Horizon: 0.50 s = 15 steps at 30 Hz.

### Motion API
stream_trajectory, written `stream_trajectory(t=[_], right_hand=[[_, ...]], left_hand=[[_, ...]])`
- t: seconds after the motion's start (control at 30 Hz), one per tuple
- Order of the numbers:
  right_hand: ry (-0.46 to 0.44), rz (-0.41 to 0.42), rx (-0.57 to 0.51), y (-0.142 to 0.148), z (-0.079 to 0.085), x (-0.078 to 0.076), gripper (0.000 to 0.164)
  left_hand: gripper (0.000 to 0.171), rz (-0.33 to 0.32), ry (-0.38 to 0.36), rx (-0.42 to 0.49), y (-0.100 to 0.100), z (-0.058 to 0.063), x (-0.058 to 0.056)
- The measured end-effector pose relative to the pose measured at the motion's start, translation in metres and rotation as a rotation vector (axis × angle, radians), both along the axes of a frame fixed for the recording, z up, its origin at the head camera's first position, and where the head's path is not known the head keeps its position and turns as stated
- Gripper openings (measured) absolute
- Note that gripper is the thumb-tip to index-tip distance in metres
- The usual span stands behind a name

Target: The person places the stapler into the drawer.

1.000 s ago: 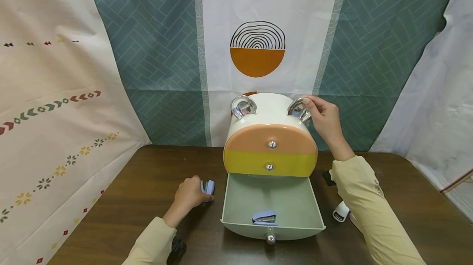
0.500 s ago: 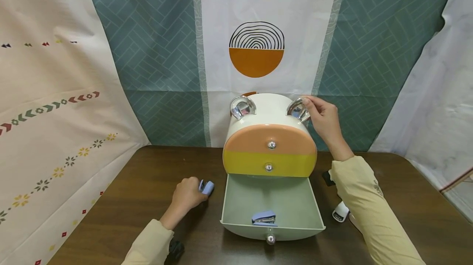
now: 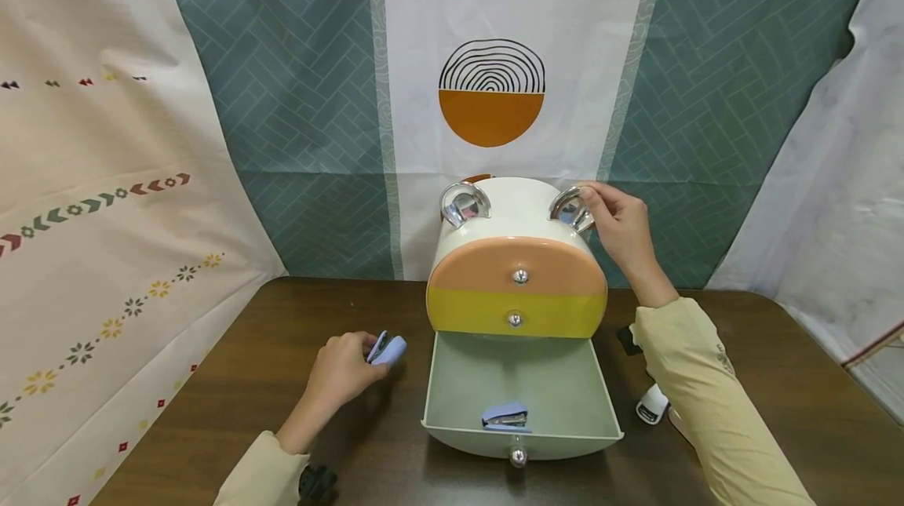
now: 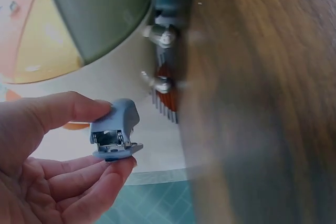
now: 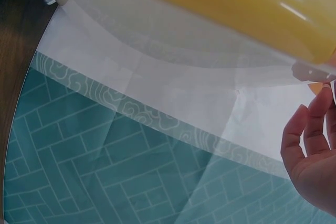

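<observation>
My left hand point(image 3: 337, 369) pinches a small light-blue stapler point(image 3: 388, 351) between thumb and fingers, left of the drawer box. In the left wrist view the stapler point(image 4: 116, 124) shows its open metal end, with the thumb on top and fingertips below. My right hand point(image 3: 623, 227) pinches the right silver ear-shaped ring point(image 3: 563, 208) on top of the white drawer box point(image 3: 519, 204). The green bottom drawer point(image 3: 544, 369) is pulled out. A second light-blue stapler point(image 3: 504, 415) lies in it near the front. In the right wrist view, the fingers point(image 5: 315, 129) are partly cut off.
The orange drawer point(image 3: 480, 264) and yellow drawer point(image 3: 473, 311) are closed. Right of the box, a white object point(image 3: 651, 404) lies on the brown table point(image 3: 304, 318), beside the right sleeve, which hides part of the things there. A patterned cloth point(image 3: 318, 98) hangs behind.
My left hand has shifted left and slightly back with the stapler, which is now tilted and appears raised off the table. The right hand stays on the silver ring.
</observation>
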State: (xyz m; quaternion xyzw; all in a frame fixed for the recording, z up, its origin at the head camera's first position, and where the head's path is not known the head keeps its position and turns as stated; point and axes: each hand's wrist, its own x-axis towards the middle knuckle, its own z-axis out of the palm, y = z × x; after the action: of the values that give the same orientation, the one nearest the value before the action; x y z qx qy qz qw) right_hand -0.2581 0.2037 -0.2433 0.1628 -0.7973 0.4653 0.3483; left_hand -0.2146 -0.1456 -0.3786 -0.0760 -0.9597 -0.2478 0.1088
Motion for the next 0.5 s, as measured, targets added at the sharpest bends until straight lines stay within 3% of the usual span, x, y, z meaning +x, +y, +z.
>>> stream_trajectory(t=[0.5], right_hand=[[0.019, -0.016, 0.006, 0.001, -0.001, -0.002, 0.024]], left_hand=[[0.033, -0.09, 0.043, 0.096, 0.003, 0.03, 0.023]])
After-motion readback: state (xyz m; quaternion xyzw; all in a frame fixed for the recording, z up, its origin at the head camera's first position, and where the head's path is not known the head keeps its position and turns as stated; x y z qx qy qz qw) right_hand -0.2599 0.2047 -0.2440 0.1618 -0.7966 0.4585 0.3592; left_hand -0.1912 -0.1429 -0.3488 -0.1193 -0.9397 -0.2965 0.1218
